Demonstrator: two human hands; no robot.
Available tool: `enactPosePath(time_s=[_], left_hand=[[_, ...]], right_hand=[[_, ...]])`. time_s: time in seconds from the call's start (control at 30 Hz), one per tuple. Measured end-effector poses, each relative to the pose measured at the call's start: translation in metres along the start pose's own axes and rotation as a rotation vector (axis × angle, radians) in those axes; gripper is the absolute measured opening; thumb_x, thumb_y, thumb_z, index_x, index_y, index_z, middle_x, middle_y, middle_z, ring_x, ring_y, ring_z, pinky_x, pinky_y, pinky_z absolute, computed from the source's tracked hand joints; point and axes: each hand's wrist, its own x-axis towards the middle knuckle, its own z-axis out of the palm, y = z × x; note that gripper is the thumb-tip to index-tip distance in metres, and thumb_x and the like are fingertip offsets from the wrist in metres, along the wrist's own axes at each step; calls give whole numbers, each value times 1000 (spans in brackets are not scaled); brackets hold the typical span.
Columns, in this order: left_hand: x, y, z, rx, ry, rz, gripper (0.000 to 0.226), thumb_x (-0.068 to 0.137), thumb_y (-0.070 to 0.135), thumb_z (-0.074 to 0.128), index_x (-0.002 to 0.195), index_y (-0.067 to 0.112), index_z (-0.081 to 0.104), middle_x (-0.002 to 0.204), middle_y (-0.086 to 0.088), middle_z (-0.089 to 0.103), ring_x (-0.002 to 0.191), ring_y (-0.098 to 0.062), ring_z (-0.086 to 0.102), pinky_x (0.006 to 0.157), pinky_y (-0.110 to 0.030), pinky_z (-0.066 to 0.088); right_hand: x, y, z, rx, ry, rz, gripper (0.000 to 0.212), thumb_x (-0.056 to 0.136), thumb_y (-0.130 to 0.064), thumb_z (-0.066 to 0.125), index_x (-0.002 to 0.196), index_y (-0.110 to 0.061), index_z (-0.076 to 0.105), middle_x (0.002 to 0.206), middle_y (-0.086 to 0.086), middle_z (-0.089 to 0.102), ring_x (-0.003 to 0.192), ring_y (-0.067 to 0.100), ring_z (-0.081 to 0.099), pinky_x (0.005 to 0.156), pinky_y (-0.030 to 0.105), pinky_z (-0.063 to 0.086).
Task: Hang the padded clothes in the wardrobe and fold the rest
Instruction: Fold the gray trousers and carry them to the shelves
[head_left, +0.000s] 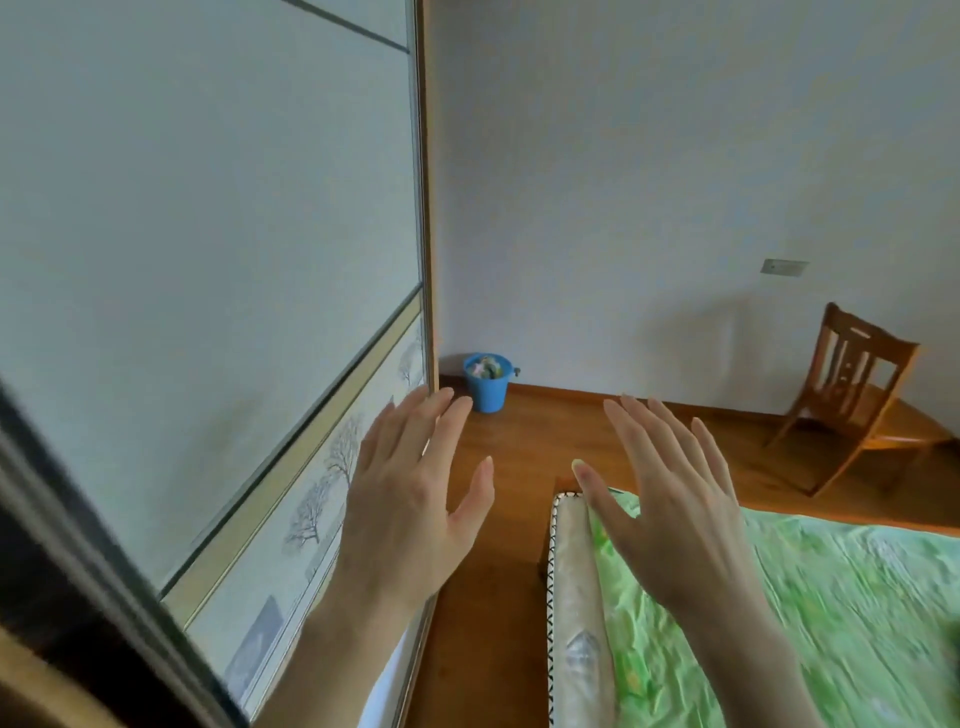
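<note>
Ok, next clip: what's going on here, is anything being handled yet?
Not at this moment. A person stands between a sliding wardrobe door and a bed with a green sheet, both hands raised in front with straight, spread fingers. The left hand is up in front of the door's edge; whether it touches the door cannot be told. The right hand is up over the bed's corner. Neither holds anything, and no clothes are in view. A blue bucket and a wooden chair stand by the far wall.
</note>
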Motion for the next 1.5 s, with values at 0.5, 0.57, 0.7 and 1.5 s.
enactPosePath(time_s=[0.5,0.57,0.7,1.5], left_hand=[[123,-21,133,-30,-36,63,56,101,49,52,145,15,57,148,-2,59,143,-20,48,112,-50,50],[142,-30,155,-41,-40,54,57,101,50,50,145,15,58,147,-2,59,142,-20,49,111,-50,51],[181,-50,204,-55,-59,58,56,101,49,49,144,14,58,145,-2,60,141,-19,48,111,-50,50],[457,-154,507,-234,-253,47,61,102,57,38,150,21,49,149,3,56,142,-16,49,115,-45,48]], right_hand=[[116,77,101,11,31,74,66,102,-60,43,152,-17,49,157,2,50,151,19,38,128,43,23],[133,87,118,-4,19,77,66,103,-61,43,152,-18,49,157,1,50,151,18,38,128,43,22],[172,109,156,-37,22,85,66,103,-61,44,151,-17,52,154,1,53,149,18,41,128,42,22],[440,237,386,-137,-31,272,63,98,-64,47,144,-23,59,147,-3,60,144,18,48,124,43,26]])
